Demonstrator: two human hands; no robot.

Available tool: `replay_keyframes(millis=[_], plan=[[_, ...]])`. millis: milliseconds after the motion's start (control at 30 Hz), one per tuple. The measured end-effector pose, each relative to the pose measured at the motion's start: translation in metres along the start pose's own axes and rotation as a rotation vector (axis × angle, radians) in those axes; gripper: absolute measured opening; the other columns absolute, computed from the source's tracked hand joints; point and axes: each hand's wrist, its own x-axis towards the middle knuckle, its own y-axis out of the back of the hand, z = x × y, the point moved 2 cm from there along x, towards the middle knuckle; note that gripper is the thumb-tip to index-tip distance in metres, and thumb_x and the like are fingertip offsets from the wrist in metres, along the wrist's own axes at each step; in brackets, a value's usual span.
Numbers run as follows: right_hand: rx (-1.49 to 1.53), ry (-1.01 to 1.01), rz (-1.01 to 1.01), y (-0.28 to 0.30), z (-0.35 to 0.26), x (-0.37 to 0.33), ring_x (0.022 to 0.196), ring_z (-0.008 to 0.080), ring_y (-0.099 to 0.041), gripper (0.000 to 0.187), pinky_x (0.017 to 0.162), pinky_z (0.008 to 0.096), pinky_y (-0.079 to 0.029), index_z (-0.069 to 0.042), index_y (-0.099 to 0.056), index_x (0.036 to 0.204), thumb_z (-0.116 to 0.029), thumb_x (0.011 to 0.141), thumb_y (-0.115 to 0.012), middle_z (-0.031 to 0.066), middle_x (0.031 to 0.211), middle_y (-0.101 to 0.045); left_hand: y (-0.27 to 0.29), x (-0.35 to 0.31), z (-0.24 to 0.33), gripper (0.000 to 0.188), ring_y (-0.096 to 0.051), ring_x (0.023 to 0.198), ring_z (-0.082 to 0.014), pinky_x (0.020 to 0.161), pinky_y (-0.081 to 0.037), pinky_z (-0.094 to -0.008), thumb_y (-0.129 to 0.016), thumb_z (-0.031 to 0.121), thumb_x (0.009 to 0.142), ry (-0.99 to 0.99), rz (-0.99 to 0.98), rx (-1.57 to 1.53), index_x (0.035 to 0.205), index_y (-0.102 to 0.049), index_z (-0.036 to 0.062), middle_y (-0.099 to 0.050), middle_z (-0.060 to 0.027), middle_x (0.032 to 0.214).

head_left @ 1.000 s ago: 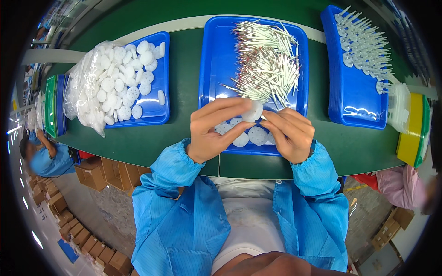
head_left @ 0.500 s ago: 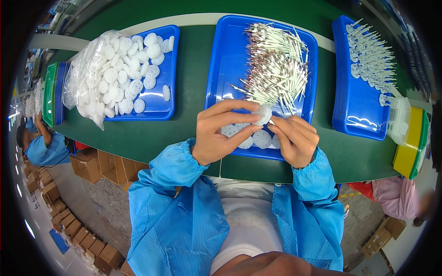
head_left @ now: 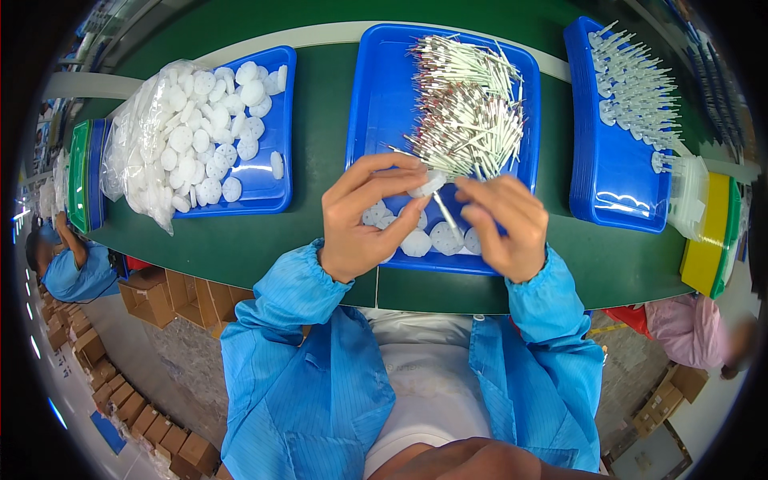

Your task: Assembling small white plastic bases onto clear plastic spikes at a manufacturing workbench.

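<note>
Pinched between the thumb and fingers of my left hand point(head_left: 364, 210) is a white plastic disc point(head_left: 430, 185). A thin white stick point(head_left: 450, 218) projects from the disc, slanting down toward me. Close by on the right, my right hand point(head_left: 510, 226) is apart from the stick; its fingers are bent and smeared by motion, so what they hold, if anything, is unclear. Both hands are above the near part of the middle blue tray point(head_left: 384, 88). That tray bears a heap of thin white sticks with dark reddish ends point(head_left: 472, 112) and several loose white discs point(head_left: 445, 238).
At left, a blue tray point(head_left: 280, 180) carries a clear bag point(head_left: 136, 152) and many perforated white discs point(head_left: 210, 190). Stacked blue trays point(head_left: 620, 200) at right hold rows of discs with upright stems point(head_left: 636, 88). Beside them are a clear container point(head_left: 688, 196) and a yellow-green box point(head_left: 712, 240).
My right hand has come away from the disc and blurs. The stick now shows sticking out of the disc, which my left hand has tilted. The whole view has shifted slightly.
</note>
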Motion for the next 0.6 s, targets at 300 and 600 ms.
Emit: replay_keyframes(millis=[300,600], plan=[[-0.618,0.071,-0.083,-0.011,0.036,0.022,0.114,0.0323,-0.059,0.041,0.093,0.0434,-0.048,-0.003,-0.072,0.113,0.004,0.073,-0.069,0.0108,0.129,-0.061,0.004,0.002,-0.002,0.029,-0.067,0.089,-0.0151,0.066,-0.052,-0.0267,-0.077,-0.004,0.081,0.14,-0.027,0.006,0.11,-0.073,-0.0005,-0.066,-0.0122,0.114],[-0.151,0.001,0.045,0.005,0.006,0.019,0.08,0.0317,-0.063,0.037,0.074,0.0416,-0.049,0.002,-0.073,0.118,0.01,0.083,-0.069,0.0148,0.089,-0.068,0.0,0.0,-0.005,0.043,-0.07,0.103,-0.0199,0.078,-0.06,-0.0295,-0.067,-0.009,0.088,0.466,-0.001,-0.393,0.131,-0.062,-0.0026,-0.064,-0.0107,0.122]])
